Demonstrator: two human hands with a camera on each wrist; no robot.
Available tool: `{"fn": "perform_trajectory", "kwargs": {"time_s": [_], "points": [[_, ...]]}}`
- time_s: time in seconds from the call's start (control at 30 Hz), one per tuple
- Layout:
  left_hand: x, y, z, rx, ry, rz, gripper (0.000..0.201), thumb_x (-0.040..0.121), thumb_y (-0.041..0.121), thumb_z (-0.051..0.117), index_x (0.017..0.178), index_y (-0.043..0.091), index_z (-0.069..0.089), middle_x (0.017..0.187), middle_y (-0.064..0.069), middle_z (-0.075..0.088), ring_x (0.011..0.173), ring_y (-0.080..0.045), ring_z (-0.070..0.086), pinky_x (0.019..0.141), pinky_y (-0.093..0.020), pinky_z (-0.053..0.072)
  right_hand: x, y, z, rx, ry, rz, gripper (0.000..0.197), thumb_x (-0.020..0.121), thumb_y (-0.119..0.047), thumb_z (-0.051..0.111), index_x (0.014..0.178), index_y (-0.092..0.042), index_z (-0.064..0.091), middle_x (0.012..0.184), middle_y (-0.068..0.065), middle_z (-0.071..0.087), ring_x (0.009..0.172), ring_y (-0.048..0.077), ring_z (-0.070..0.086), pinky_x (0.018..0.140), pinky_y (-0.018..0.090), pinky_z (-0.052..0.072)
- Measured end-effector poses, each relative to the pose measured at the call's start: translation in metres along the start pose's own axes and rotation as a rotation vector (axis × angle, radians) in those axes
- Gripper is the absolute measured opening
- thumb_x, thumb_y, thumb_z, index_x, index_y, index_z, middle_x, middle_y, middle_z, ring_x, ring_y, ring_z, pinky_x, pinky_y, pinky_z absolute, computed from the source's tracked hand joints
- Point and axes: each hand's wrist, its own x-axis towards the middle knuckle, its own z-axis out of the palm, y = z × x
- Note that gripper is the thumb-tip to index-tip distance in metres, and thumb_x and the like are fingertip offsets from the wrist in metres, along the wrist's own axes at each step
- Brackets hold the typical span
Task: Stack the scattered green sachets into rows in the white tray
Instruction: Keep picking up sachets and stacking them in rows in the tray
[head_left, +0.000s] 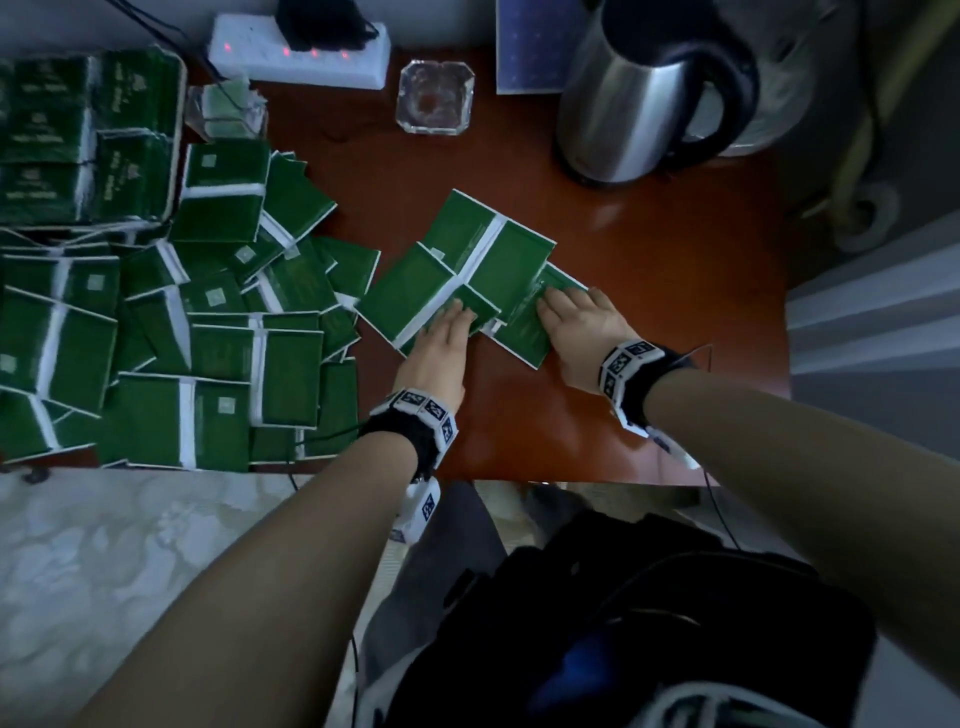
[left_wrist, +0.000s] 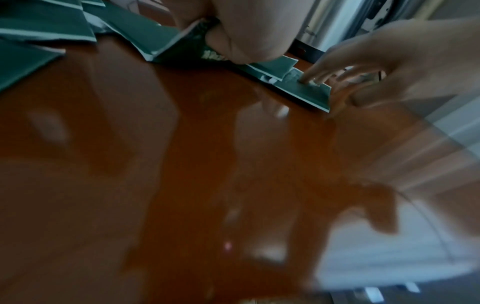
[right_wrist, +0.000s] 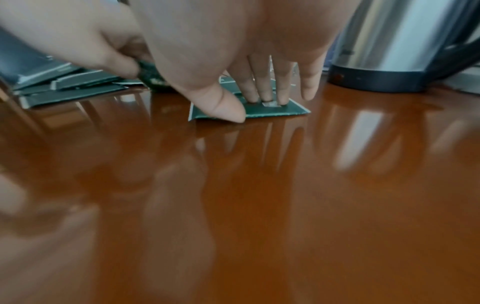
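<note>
The white tray (head_left: 178, 124) at the far left holds rows of green sachets. A loose sachet pile (head_left: 208, 332) covers the table's left. A smaller sachet group (head_left: 483, 254) lies mid-table under both hands. My left hand (head_left: 451, 325) rests on the group's near side. In the wrist views its thumb and fingers (right_wrist: 122, 61) pinch a dark green sachet (left_wrist: 205, 39). My right hand (head_left: 563, 306) presses straight fingers (right_wrist: 267, 90) down on a flat sachet (right_wrist: 293, 110). Its thumb touches that sachet's near edge.
A steel kettle (head_left: 644, 93) stands at the back right, close behind my right hand. A glass ashtray (head_left: 435, 96), a white power strip (head_left: 298, 52) and a small clear holder (head_left: 226, 111) line the back. Bare red-brown tabletop (head_left: 675, 291) lies right of the hands.
</note>
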Motion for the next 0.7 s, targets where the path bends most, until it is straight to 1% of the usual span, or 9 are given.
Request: {"fn": "perform_trajectory", "kwargs": {"time_s": [0.1,0.17,0.23,0.37,0.47,0.53,0.6,0.67,0.7], "points": [[-0.027,0.013,0.022,0.021,-0.037,0.041,0.083,0.081,-0.021,0.045,0.154,0.013,0.024,0.165,-0.005,0.007,0.151,-0.023,0.011,0.12,-0.039,0.025,-0.017,0.002,0.008,0.017,0.009,-0.001,0.079,0.081,-0.02,0.06,0.152,-0.008,0.028,0.143,0.008,0.036,0.134,0.031,0.034,0.118,0.051,0.023],[-0.039,0.018,0.032,0.017,-0.042,0.054,0.083,0.081,-0.021,0.045,0.154,0.013,0.024,0.165,-0.005,0.006,0.151,-0.022,0.009,0.122,-0.037,0.017,-0.024,0.0,0.013,0.035,0.023,0.004,0.075,0.08,-0.018,0.06,0.149,-0.009,0.031,0.14,0.007,0.037,0.131,0.031,0.036,0.117,0.05,0.025],[-0.047,0.019,0.036,0.017,-0.031,0.064,0.081,0.08,-0.018,0.049,0.153,0.012,0.027,0.164,-0.005,0.01,0.151,-0.021,0.011,0.123,-0.036,0.015,-0.027,-0.004,0.017,0.051,0.04,0.009,0.073,0.079,-0.018,0.061,0.147,-0.01,0.034,0.139,0.008,0.038,0.129,0.03,0.037,0.115,0.048,0.028],[-0.049,0.015,0.028,0.069,-0.038,0.1,0.076,0.081,-0.005,0.057,0.149,0.016,0.033,0.162,-0.002,0.021,0.148,-0.019,0.021,0.12,-0.036,0.023,-0.023,-0.009,0.014,0.043,0.045,0.023,0.073,0.081,-0.02,0.061,0.147,-0.014,0.032,0.139,0.012,0.035,0.125,0.031,0.04,0.107,0.044,0.037],[-0.045,0.01,0.021,0.123,-0.037,0.112,0.075,0.079,-0.003,0.059,0.147,0.017,0.035,0.158,-0.002,0.028,0.145,-0.019,0.028,0.115,-0.039,0.029,-0.014,-0.011,0.006,0.025,0.029,0.051,0.076,0.083,-0.023,0.059,0.151,-0.017,0.026,0.142,0.013,0.031,0.127,0.031,0.037,0.101,0.043,0.041],[-0.041,0.005,0.018,0.132,-0.038,0.111,0.076,0.078,-0.004,0.06,0.146,0.017,0.035,0.157,-0.002,0.03,0.143,-0.02,0.029,0.113,-0.04,0.031,-0.005,-0.011,-0.001,0.025,-0.004,0.085,0.08,0.083,-0.026,0.058,0.154,-0.02,0.02,0.144,0.014,0.03,0.128,0.032,0.036,0.097,0.043,0.044],[-0.038,-0.001,0.017,0.134,-0.042,0.127,0.072,0.078,0.0,0.061,0.145,0.017,0.038,0.155,-0.002,0.032,0.142,-0.02,0.031,0.113,-0.042,0.032,0.005,-0.012,-0.011,0.029,-0.072,0.104,0.085,0.085,-0.027,0.059,0.156,-0.022,0.012,0.146,0.016,0.029,0.129,0.033,0.036,0.091,0.043,0.048],[-0.037,-0.007,0.017,0.138,-0.042,0.146,0.065,0.08,0.011,0.062,0.142,0.017,0.042,0.153,-0.001,0.034,0.14,-0.02,0.034,0.112,-0.044,0.033,0.016,-0.013,-0.023,0.036,-0.134,0.099,0.089,0.086,-0.025,0.061,0.156,-0.025,0.006,0.139,0.017,0.037,0.121,0.033,0.044,0.078,0.042,0.052],[-0.037,-0.009,0.017,0.133,-0.033,0.153,0.06,0.081,0.017,0.061,0.139,0.018,0.045,0.152,-0.001,0.037,0.139,-0.02,0.035,0.111,-0.044,0.034,0.021,-0.014,-0.029,0.027,-0.151,0.09,0.09,0.087,-0.024,0.06,0.156,-0.026,0.003,0.13,0.017,0.045,0.108,0.031,0.051,0.07,0.04,0.053]]}}
